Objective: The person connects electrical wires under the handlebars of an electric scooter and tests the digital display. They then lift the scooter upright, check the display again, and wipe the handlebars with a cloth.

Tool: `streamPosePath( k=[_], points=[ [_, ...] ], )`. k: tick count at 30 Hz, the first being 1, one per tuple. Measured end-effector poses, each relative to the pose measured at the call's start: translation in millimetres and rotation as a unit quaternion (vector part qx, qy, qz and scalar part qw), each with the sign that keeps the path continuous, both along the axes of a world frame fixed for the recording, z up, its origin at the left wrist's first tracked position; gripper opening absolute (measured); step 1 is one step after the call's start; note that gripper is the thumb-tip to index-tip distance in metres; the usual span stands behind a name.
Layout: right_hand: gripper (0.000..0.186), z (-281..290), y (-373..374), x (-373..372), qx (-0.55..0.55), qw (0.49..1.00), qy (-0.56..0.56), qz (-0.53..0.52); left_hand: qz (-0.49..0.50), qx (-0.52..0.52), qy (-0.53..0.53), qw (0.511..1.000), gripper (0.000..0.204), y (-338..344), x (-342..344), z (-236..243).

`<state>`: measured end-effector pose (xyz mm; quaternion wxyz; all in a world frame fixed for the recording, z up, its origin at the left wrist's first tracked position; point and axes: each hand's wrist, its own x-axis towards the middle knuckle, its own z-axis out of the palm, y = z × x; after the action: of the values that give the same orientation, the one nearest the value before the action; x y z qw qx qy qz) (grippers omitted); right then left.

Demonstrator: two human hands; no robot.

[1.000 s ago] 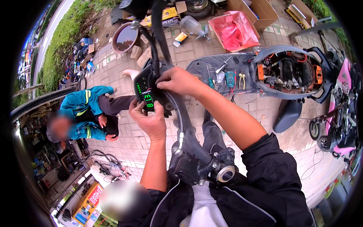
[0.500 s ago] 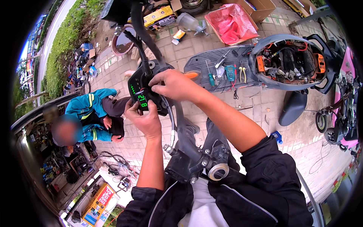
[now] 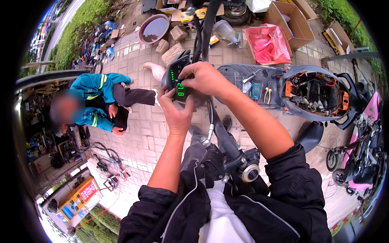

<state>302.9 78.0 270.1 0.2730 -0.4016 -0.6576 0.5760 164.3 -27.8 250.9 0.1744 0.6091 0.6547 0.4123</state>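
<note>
A black instrument panel (image 3: pixel 175 69) with a lit green digital display (image 3: pixel 180 92) sits on the handlebar (image 3: pixel 229 139) in front of me. My left hand (image 3: pixel 175 113) grips its lower edge, with thumb and fingers around the corner. From the right, my right hand (image 3: pixel 204 80) reaches over the panel's face. Its fingers are bent and drawn together by the display; what they pinch, if anything, is hidden. Below, a silver-ended cable (image 3: pixel 210 131) runs to a black lever housing (image 3: pixel 212 160). The round grip end (image 3: pixel 250 173) is close to my body.
To the right is a stripped scooter body (image 3: pixel 316 93), with a multimeter (image 3: pixel 257 90) and pliers (image 3: pixel 267 95) on its footboard. A seated person in a teal jacket (image 3: pixel 101 89) is at left. Beyond are a water-filled basin (image 3: pixel 142 34), bricks (image 3: pixel 172 53) and a pink-lined box (image 3: pixel 267 42).
The view has shifted, so the panel and surroundings appear farther right. My left hand stays on the panel's lower edge; my right fingers have come farther over its face, closer to the display.
</note>
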Motion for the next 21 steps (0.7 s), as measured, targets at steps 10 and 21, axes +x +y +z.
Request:
streamPosePath(
  k=[10,21],
  points=[
    [0.026,-8,-1,7,0.011,1.000,-0.008,-0.004,0.009,-0.033,-0.048,0.998,0.037,-4,-1,9],
    [0.019,-13,2,-1,0.176,0.976,-0.127,-0.003,0.018,-0.004,-0.002,1.000,0.046,-4,0,3]
  ],
)
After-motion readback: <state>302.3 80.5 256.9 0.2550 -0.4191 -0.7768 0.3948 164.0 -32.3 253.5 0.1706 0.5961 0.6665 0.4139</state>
